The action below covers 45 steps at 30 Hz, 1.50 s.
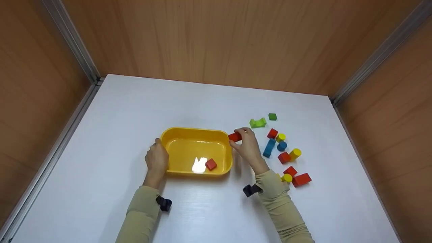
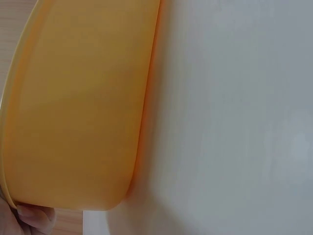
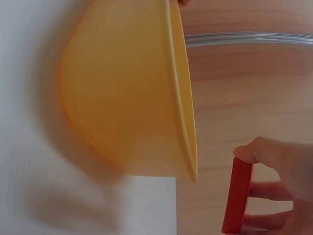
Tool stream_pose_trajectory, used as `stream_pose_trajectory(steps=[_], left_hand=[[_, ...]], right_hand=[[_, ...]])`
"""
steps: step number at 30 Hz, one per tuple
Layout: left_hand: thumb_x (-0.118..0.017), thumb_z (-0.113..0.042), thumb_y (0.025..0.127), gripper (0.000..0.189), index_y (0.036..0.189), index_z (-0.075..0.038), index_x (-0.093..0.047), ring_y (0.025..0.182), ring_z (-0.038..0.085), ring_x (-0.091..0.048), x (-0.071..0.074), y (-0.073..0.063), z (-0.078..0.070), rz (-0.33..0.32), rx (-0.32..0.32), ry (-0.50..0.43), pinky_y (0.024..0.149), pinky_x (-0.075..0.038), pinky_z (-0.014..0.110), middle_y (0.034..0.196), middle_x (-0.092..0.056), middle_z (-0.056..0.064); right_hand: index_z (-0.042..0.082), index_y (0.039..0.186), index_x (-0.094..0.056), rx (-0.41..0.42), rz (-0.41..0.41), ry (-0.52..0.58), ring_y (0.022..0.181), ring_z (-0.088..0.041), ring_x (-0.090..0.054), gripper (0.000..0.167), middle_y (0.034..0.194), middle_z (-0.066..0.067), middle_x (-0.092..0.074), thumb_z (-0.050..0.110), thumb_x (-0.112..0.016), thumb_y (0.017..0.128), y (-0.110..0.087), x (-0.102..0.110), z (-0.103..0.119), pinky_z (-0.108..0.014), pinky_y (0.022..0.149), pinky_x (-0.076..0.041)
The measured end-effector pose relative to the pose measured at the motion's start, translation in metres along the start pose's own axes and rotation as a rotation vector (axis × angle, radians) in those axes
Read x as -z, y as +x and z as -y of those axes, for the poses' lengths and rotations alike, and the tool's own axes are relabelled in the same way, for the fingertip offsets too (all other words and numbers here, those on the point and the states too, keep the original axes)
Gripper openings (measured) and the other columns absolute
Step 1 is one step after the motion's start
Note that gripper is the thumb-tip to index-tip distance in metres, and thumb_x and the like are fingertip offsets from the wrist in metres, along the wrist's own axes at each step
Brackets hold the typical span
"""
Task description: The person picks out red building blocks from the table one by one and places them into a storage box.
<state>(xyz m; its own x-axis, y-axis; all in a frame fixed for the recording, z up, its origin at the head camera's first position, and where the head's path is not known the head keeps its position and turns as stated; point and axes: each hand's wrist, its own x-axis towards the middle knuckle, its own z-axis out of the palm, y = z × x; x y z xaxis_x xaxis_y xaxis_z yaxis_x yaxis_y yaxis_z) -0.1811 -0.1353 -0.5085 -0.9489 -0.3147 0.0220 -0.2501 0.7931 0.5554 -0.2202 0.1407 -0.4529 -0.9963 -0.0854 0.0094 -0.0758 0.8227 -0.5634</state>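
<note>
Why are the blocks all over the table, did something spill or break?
Nothing looks spilled or broken. The yellow plastic tub stands upright, with the left hand holding its rim and one red cube inside. The right hand pinches a red block beside the rim. The other coloured blocks lie loose on the white table.

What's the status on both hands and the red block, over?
Left hand grips yellow tub rim. Right hand pinches red block beside tub's right rim. One red cube inside. Path unobstructed.
</note>
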Motion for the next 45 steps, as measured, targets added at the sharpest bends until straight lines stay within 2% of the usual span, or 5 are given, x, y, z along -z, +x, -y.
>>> stream_pose_trajectory(steps=[11, 20, 33, 42, 45], left_hand=[[-0.043, 0.002, 0.089, 0.018, 0.104, 0.011, -0.047, 0.065, 0.036, -0.060, -0.001, -0.001, 0.001, -0.072, -0.060, -0.002, 0.050, -0.047, 0.040, 0.080, -0.059, 0.026], [-0.041, 0.000, 0.090, 0.020, 0.107, 0.010, -0.046, 0.075, 0.038, -0.060, -0.001, 0.000, 0.001, -0.038, -0.019, -0.003, 0.057, -0.047, 0.044, 0.086, -0.058, 0.026], [-0.041, -0.001, 0.090, 0.024, 0.112, 0.010, -0.043, 0.077, 0.037, -0.060, 0.000, 0.001, 0.001, 0.003, 0.007, 0.004, 0.061, -0.047, 0.044, 0.090, -0.058, 0.025], [-0.043, 0.003, 0.088, 0.020, 0.105, 0.013, -0.047, 0.057, 0.030, -0.058, -0.001, -0.002, 0.002, -0.079, -0.072, -0.014, 0.045, -0.046, 0.036, 0.075, -0.058, 0.024], [-0.043, 0.004, 0.088, 0.018, 0.102, 0.013, -0.048, 0.057, 0.031, -0.059, 0.000, -0.003, 0.002, -0.095, -0.087, -0.016, 0.044, -0.045, 0.036, 0.073, -0.058, 0.024]], right_hand=[[0.006, 0.111, -0.057, 0.150, -0.015, 0.032, 0.100, -0.024, -0.048, 0.040, 0.115, -0.014, -0.047, 0.020, -0.070, 0.076, -0.006, -0.013, 0.024, -0.028, 0.084, -0.043], [0.004, 0.108, -0.058, 0.251, -0.010, -0.001, 0.098, -0.025, -0.049, 0.040, 0.112, -0.014, -0.048, 0.024, -0.069, 0.077, -0.006, -0.026, 0.035, -0.029, 0.081, -0.045], [0.003, 0.108, -0.057, 0.200, 0.079, 0.020, 0.098, -0.025, -0.047, 0.042, 0.112, -0.015, -0.047, 0.024, -0.071, 0.075, -0.002, -0.054, 0.039, -0.031, 0.081, -0.045], [0.002, 0.107, -0.058, 0.195, 0.088, -0.046, 0.093, -0.025, -0.047, 0.041, 0.104, -0.015, -0.048, 0.024, -0.071, 0.075, 0.002, -0.070, 0.033, -0.031, 0.077, -0.045], [0.002, 0.107, -0.058, 0.181, 0.105, -0.064, 0.091, -0.025, -0.046, 0.041, 0.102, -0.014, -0.048, 0.024, -0.071, 0.075, 0.003, -0.074, 0.032, -0.031, 0.076, -0.045]])
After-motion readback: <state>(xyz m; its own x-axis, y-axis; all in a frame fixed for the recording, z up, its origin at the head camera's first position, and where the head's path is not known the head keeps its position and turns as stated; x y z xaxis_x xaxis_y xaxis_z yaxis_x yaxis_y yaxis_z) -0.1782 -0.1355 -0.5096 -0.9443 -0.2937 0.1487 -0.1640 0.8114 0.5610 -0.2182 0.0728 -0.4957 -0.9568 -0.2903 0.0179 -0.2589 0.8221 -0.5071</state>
